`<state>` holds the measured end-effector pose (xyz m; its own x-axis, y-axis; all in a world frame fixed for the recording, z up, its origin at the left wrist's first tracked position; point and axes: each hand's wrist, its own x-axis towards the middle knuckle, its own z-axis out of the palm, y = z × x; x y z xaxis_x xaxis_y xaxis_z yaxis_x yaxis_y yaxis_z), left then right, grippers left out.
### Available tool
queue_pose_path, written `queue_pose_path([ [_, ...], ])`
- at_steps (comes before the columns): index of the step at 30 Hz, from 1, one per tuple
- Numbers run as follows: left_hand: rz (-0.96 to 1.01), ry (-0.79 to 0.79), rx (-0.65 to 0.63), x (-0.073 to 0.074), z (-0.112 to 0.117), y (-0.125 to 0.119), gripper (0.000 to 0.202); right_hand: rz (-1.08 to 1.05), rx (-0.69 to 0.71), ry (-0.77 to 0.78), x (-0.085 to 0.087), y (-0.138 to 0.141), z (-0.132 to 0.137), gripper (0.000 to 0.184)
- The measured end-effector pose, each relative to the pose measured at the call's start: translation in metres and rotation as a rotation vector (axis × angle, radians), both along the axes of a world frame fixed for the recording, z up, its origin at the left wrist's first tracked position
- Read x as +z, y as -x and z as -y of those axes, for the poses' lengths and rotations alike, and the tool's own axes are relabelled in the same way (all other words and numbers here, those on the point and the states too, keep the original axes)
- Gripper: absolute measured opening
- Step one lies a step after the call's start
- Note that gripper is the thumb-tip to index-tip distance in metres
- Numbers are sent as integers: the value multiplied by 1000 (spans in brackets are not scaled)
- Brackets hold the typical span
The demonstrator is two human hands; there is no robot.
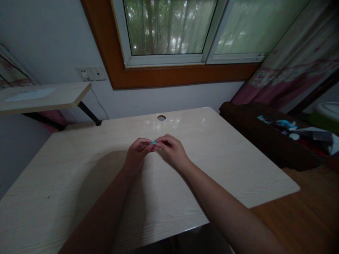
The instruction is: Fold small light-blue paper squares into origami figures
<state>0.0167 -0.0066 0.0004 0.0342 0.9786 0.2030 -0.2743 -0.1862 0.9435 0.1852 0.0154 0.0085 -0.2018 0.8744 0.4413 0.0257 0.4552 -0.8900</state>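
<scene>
Between my fingertips is a small turquoise thing [153, 142], too small and too much covered to tell its kind. My left hand [138, 152] pinches it from the left, thumb and fingers pressed together. From the right, my right hand [171, 149] grips it with thumb and forefinger. Both hands meet just above the pale wooden desk [225, 158], near its middle. Most of the thing is hidden by the fingers.
A raised shelf [66, 98] on black legs stands at the back left. A round cable hole [161, 118] lies near the desk's back edge. To the right is a dark brown sofa [254, 134] with several items on it. A window is set in the wall behind.
</scene>
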Motion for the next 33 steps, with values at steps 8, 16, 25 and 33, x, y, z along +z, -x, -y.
queue_pose_path([
  [8, -14, -25, 19, -2, 0, 1, 22, -171, 47, 227, 0, 4, 3, 10],
  [16, -16, -31, 35, 5, 2, 1, 21, -137, 24, 187, -1, 4, 2, 13],
  [25, -11, -51, 27, -1, 1, 2, 22, -73, 29, 110, -2, 1, 0, 8],
  [33, -67, -34, 67, 1, 0, 3, 20, -11, 56, -64, -5, -1, -3, 7],
])
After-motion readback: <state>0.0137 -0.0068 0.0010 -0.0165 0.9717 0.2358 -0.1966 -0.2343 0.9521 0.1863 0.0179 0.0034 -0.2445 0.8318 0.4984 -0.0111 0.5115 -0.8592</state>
